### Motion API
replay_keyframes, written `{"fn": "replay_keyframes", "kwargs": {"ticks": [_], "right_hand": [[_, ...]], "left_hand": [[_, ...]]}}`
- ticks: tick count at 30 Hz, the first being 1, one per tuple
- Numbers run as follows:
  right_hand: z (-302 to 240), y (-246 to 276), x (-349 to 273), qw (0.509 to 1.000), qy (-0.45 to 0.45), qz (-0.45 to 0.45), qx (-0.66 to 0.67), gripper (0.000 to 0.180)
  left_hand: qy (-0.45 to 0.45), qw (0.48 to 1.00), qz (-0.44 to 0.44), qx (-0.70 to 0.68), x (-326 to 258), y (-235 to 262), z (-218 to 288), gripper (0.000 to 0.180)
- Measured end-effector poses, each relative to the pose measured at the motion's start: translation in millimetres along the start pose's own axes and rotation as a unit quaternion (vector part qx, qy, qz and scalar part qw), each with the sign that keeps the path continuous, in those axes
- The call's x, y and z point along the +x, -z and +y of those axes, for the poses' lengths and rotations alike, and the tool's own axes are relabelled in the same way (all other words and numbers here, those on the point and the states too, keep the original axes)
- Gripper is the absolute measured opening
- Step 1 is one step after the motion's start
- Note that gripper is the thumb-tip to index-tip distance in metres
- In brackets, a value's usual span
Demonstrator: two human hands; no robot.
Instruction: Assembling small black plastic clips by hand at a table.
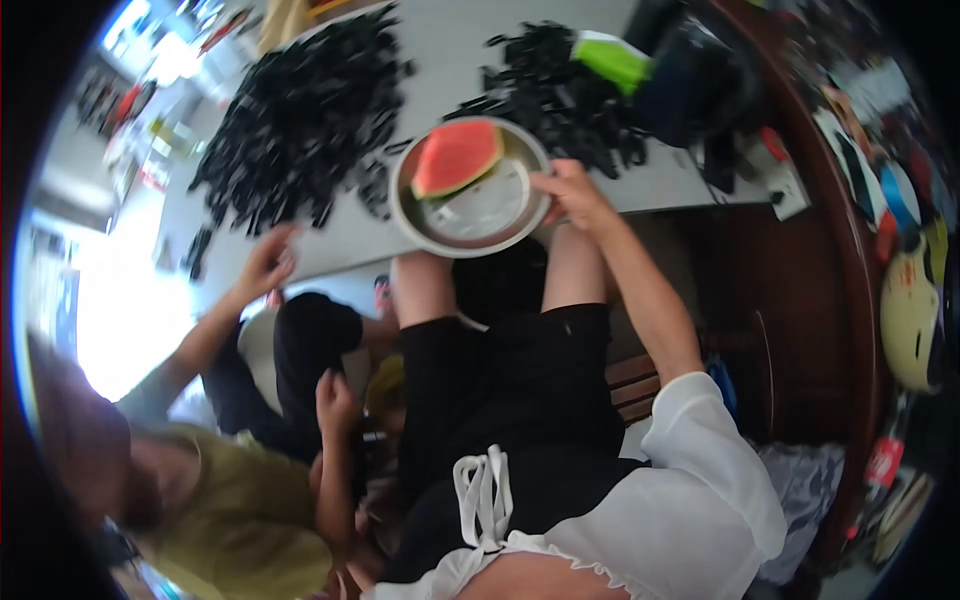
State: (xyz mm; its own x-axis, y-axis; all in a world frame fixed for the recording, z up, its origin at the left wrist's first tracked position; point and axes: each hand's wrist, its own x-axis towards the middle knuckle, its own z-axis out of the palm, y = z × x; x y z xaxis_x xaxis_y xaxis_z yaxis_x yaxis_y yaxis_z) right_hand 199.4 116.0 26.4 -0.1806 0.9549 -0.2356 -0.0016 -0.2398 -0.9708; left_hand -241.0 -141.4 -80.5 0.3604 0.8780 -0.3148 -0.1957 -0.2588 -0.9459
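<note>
My right hand (572, 192) grips the right rim of a round metal bowl (470, 243), held over the table's near edge above my knees. A wedge of red watermelon (458, 157) with green rind lies in the far part of the bowl. What looks like my left hand (336, 398) is raised beside my left thigh, its fingers curled. It is blurred, and the inside of its grip is hidden. On the table (430, 75) beyond the bowl lie two heaps of small black pieces, a left heap (310, 115) and a right heap (560, 85).
A person in an olive top (230, 510) sits close on my left, a hand (268, 262) raised near the table edge. A bright green piece (612, 62) and a black bag-like thing (690, 95) sit at the right. Beyond a dark wooden edge (855, 250) lies a pale helmet (910, 320).
</note>
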Motion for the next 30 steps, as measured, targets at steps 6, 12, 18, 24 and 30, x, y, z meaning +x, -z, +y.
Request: {"fn": "replay_keyframes", "kwargs": {"ticks": [6,12,18,24,30], "right_hand": [[-21,-16,-10,0.974,0.074,0.085,-0.197,0.029],[-32,-29,-11,0.887,0.197,0.138,-0.394,0.025],[-32,-9,-15,0.828,0.218,0.214,-0.470,0.029],[-2,-9,-2,0.977,0.113,0.021,-0.179,0.025],[-7,-16,-4,0.994,0.062,-0.046,-0.079,0.026]], "left_hand": [[-0.104,0.914,0.228,-0.318,139,111,-125,0.022],[0.074,0.878,0.250,-0.402,231,136,-81,0.026],[-0.051,0.316,-0.010,-0.947,10,150,-127,0.021],[-0.011,0.031,-0.070,-0.997,8,150,-105,0.020],[0.034,-0.109,-0.069,-0.991,21,137,-116,0.022]]}}
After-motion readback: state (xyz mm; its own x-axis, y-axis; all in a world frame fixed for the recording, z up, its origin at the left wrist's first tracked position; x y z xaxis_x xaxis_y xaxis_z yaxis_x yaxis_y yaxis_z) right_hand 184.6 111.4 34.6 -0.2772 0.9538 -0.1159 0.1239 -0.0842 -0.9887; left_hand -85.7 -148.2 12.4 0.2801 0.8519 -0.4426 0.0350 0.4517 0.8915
